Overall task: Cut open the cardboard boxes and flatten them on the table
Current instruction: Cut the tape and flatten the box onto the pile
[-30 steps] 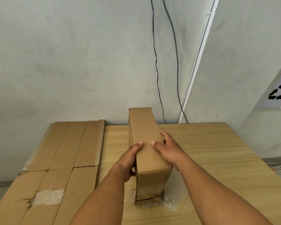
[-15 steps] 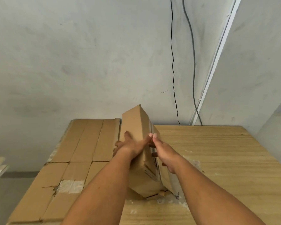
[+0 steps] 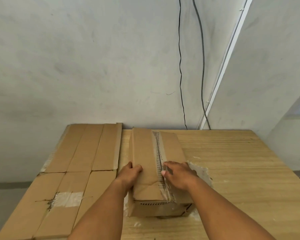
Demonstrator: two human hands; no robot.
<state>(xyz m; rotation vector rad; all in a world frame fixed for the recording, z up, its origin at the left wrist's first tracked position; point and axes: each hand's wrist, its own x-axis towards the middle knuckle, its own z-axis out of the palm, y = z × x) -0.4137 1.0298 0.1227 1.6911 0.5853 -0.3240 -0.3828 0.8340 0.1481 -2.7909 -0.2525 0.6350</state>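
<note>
A brown cardboard box lies on its broad side in the middle of the wooden table. Its taped centre seam faces up and runs away from me. My left hand grips the box's left top edge near its front end. My right hand rests palm down on the top, its fingertips on the seam. No cutting tool is visible.
Flattened cardboard sheets cover the left part of the table, with a torn taped patch near me. White scuffed patches mark the wood around the box. A wall with two hanging cables rises right behind the table.
The box stood on its narrow side, then tipped over; now it lies on its broad side with the seam up. Both hands moved from its narrow top to this wider face.
</note>
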